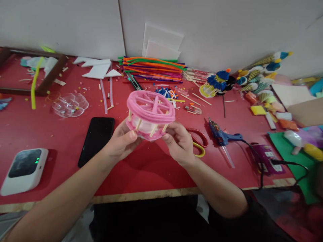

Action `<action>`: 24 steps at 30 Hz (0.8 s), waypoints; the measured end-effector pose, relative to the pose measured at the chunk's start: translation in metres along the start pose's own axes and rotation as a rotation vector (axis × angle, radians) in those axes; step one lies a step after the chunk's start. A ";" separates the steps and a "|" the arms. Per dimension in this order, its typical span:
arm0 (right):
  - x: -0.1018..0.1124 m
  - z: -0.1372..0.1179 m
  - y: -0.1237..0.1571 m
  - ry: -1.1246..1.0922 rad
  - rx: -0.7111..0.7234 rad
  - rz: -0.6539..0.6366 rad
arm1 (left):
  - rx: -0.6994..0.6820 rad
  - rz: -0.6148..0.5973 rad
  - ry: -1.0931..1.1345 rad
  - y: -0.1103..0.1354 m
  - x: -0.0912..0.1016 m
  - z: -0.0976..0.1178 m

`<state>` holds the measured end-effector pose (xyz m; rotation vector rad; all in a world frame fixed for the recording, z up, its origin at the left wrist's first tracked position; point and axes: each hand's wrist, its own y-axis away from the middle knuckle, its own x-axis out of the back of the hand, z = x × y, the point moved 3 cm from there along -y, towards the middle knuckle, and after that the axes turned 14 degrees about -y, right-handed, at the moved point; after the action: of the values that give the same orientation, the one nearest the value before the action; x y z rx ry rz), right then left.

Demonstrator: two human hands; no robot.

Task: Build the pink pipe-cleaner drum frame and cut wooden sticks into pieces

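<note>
Your left hand (122,140) and right hand (179,143) grip a pink pipe-cleaner wheel frame (150,114) above the red table (151,168), scissors (199,141) just right, white wall (227,30) beyond.

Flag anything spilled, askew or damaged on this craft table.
Nothing looks broken. The pink wheel frame, held between the left hand and right hand, seems intact. The one mess: small cut scraps strewn over the red table near the pipe cleaners. The glue gun lies on its side.
</note>
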<state>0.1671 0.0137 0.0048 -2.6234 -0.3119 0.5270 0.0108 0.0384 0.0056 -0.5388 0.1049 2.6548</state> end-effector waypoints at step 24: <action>-0.004 0.002 0.005 -0.065 -0.120 -0.028 | 0.034 -0.037 0.024 -0.001 -0.008 -0.008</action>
<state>0.1635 0.0093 0.0016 -2.7164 -0.4126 0.6019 0.0209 0.0348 0.0011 -0.5568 0.1460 2.6062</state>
